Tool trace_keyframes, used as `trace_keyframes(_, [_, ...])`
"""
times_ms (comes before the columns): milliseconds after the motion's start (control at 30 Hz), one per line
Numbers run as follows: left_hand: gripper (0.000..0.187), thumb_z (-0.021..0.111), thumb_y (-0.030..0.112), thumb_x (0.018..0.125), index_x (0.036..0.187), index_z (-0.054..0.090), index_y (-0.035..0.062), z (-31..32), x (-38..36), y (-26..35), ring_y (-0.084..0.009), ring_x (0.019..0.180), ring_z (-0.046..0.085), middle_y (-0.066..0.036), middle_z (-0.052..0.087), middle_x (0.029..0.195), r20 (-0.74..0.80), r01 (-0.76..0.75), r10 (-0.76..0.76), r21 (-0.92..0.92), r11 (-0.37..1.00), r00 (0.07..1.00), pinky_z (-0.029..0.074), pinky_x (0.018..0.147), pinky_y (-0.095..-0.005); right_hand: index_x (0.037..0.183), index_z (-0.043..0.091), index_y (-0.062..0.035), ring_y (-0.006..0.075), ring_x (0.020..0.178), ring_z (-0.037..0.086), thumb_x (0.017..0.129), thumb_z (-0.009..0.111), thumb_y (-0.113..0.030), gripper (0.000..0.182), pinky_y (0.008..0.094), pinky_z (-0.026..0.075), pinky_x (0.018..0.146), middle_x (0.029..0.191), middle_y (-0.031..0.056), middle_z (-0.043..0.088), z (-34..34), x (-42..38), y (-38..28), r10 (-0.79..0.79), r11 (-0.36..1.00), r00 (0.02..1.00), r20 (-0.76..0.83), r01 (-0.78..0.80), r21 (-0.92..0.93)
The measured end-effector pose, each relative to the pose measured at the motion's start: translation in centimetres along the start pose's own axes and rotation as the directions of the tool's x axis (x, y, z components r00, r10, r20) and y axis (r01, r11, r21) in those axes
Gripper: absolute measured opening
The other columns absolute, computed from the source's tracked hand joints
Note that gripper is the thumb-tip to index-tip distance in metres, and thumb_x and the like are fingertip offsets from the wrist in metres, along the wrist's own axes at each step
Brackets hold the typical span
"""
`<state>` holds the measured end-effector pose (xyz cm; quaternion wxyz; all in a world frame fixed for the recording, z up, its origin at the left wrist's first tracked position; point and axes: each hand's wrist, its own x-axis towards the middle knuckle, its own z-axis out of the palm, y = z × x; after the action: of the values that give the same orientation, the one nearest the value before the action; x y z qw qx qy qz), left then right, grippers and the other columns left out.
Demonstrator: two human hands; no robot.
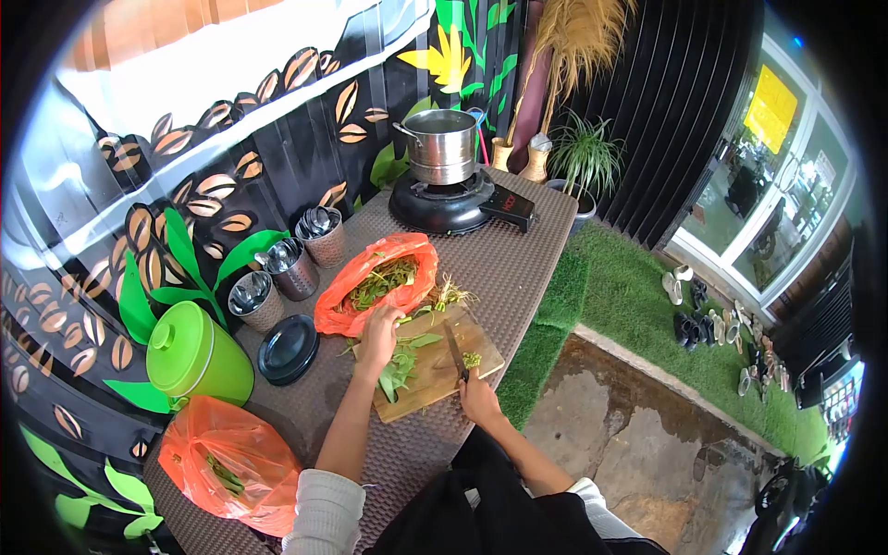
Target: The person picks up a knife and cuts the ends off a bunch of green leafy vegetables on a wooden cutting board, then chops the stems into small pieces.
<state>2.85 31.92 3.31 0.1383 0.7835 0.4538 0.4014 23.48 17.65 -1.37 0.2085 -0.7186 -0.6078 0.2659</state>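
My left hand (377,338) is closed round some green stems at the left edge of the wooden cutting board (435,375), beside an open orange bag (335,313) of greens. Leafy greens (398,367) lie on the board below that hand. At the board's right side, my right hand (479,398) grips a knife (455,350), its blade pointing away over the wood. Small chopped green pieces (472,360) lie just right of the knife. Roots and stems (449,294) are heaped at the board's far edge.
A steel pot (445,148) stands on a black portable stove (442,205) at the table's far end. Along the wall side are cutlery cups (294,271), a black lid (288,349) and a green container (199,356). Another orange bag (231,467) sits at the near left.
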Motion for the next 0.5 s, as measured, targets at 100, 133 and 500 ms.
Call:
trace_keyframes(100, [0.024,0.057,-0.010,0.071,0.089,0.058,0.0049,-0.2,-0.2,-0.3,-0.0311,0.094,0.054,-0.012,0.058,0.090,0.061,-0.067,0.058,0.158,0.985,0.996,0.040,0.083,-0.0410,0.110,0.035,0.0046,0.0485,0.073,0.060,0.092,0.045,-0.025,0.036,0.0551,0.049,0.067,0.074,0.0315,0.060,0.4,-0.3,0.4,-0.035,0.999,0.999,0.008,0.036,-0.040])
trace_keyframes(133, [0.026,0.056,-0.010,0.069,0.089,0.059,0.0065,0.0,-0.4,-0.5,-0.0292,0.096,0.053,-0.010,0.059,0.090,0.091,-0.057,0.038,0.214,0.975,0.995,0.038,0.087,-0.0410,0.110,0.035,0.0046,0.0485,0.073,0.060,0.092,0.045,-0.025,0.036,0.0551,0.049,0.067,0.074,0.0315,0.060,0.5,-0.3,0.6,-0.036,0.999,0.999,0.007,0.036,-0.040])
trace_keyframes(500, [0.017,0.063,0.003,0.072,0.087,0.064,0.0110,3.3,-2.4,-1.0,-0.0239,0.102,0.052,-0.004,0.063,0.093,0.269,-0.050,-0.020,0.251,0.967,0.963,0.032,0.092,-0.0468,0.110,0.035,0.0057,0.0486,0.074,0.060,0.093,0.043,-0.025,0.036,0.0557,0.048,0.067,0.075,0.0322,0.060,-0.2,-0.7,0.1,-0.019,1.000,1.000,0.021,0.019,0.013])
